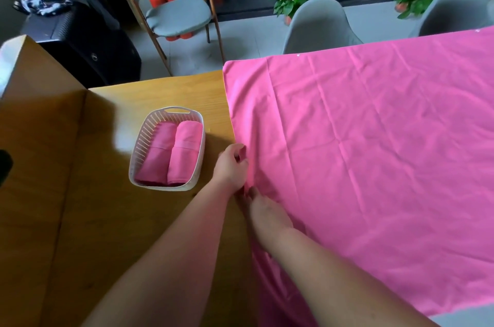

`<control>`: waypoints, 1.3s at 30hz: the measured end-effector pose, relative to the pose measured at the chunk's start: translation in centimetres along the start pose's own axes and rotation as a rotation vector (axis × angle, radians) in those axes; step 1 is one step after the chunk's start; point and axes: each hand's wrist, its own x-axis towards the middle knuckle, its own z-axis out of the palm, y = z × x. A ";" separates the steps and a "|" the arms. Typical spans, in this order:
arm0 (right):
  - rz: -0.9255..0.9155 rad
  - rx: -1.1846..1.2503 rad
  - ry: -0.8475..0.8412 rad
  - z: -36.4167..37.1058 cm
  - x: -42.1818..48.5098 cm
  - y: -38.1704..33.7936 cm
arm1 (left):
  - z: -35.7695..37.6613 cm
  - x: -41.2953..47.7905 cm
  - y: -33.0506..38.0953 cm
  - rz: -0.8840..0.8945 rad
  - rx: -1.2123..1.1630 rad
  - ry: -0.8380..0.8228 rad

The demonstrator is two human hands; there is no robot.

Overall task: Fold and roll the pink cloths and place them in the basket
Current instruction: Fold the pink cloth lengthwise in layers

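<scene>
Hands are meeting at the left edge of the large pink cloth (374,152), which is lying spread out and creased over the right part of the wooden table (149,219). Its near side seems to be draping off toward the person.

The left hand (232,166) is curling its fingers and pinching the hem between thumb and fingertips. The right hand (266,213) is lying just behind it, nearer the person, back upward, with its fingers reaching to the same edge. The fingertips are sinking into the folds beside the left wrist, so I cannot tell whether it is pinching the fabric or only pressing it down.

Working so close together on one edge, the hands are probably taking hold for the first fold, which would carry this side across to the right. With the sheet opened flat, that fold should be landing evenly.

The white perforated basket (139,150) is standing on bare wood just left of the hands, near the cloth but not touching it. It is likely sitting there so a finished roll needs only a short reach. Two rolled pink cloths, one on the left (157,155) and one on the right (185,155), are lying side by side inside it and filling most of its floor. A third roll may be going on top.
</scene>
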 end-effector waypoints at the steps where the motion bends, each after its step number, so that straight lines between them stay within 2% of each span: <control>1: 0.041 0.022 0.039 -0.2 -0.2 0.0 | -0.1 0.2 0.1 -0.004 -0.024 0.000; 8: 0.177 0.060 0.312 -3.8 -2.9 0.0 | -1.0 0.4 3.9 -0.050 -0.249 -0.054; 14: 0.220 0.150 0.351 -6.7 -4.4 0.9 | -0.6 0.4 7.8 -0.102 -0.484 -0.056; 17: 0.222 0.172 0.344 -8.4 -5.5 1.9 | -0.4 0.0 9.9 -0.091 -0.530 -0.083; 25: 0.222 0.204 0.401 -12.9 -8.9 5.8 | 0.1 -2.2 16.1 0.198 -0.280 -0.007; 35: 0.171 0.282 0.534 -18.9 -14.5 11.4 | 2.5 -5.6 23.8 0.351 -0.194 0.016; 39: 0.115 0.262 0.589 -21.5 -17.4 15.1 | 5.3 -6.2 27.4 0.389 -0.109 0.099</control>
